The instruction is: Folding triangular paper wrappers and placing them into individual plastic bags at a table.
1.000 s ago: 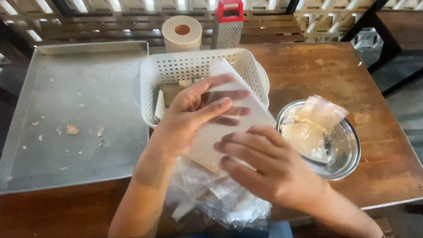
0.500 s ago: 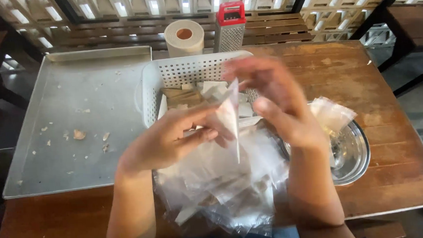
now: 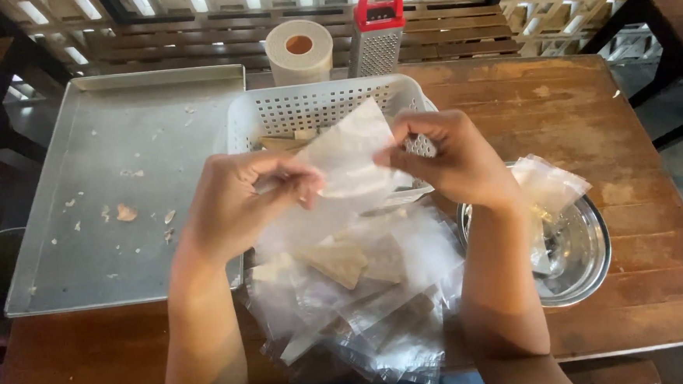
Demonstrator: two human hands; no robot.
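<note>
Held thing: a clear plastic bag (image 3: 349, 164), thin and slightly milky, flat and empty-looking, lifted above the worktop (image 3: 653, 199) between both hands, in front of the basket and over the pile.
Bag look: roughly square, tilted with one corner pointing far; its surface is creased and catches the light, and the basket wall shows faintly through it.
Left hand (image 3: 240, 197): fingers curled in, thumb and fingertips pinched on the bag's left edge.
Right hand (image 3: 453, 159): fingers bent, pinched on the bag's right upper edge; both hands closed on the same bag, near its top.
Pile: more clear plastic bags (image 3: 363, 308) lie loose and overlapping on the near edge of the worktop, below the hands; a tan flat piece (image 3: 337, 261) shows inside one of them.
Basket: a white perforated plastic basket (image 3: 306, 108) stands just beyond the hands, with tan pieces partly visible inside.
Tray: a large metal tray (image 3: 86, 229) lies on the left, scattered with small crumbs, its right edge beside the basket.
Bowl: a round steel bowl (image 3: 587, 269) sits on the right, near the right forearm, with crumpled clear bags (image 3: 547, 185) hanging over its far rim.
Far edge: a paper roll (image 3: 299, 54) and a metal grater with a red top (image 3: 378, 34) stand side by side behind the basket.
</note>
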